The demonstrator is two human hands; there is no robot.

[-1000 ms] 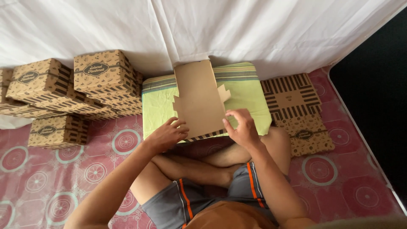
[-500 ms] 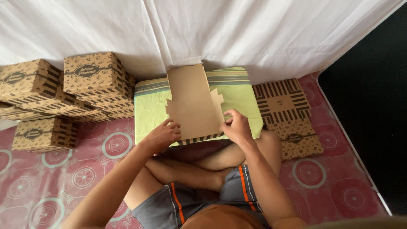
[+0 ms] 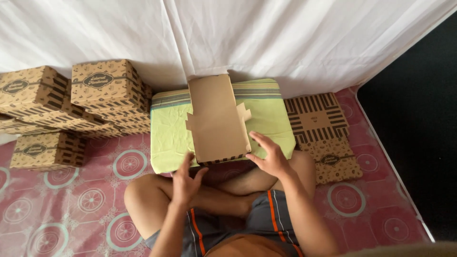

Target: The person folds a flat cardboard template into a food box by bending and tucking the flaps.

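Brown cardboard box blank [image 3: 218, 119], partly folded, lies on a green cushion [image 3: 169, 128] just ahead of both hands. The left hand [image 3: 185, 183] hovers open at its near left corner, gripping nothing, while the right hand [image 3: 269, 157], fingers spread, rests just beside its near right corner, also empty.

A half-folded brown cardboard box [image 3: 218, 119] lies open on the green cushion [image 3: 266, 119], its plain inside facing up (striped print shows at the near edge). Left of the cushion, folded printed boxes [image 3: 102, 90] stand stacked, each bearing a dark oval label. Right of it lie flat box blanks [image 3: 320, 128], striped brown.
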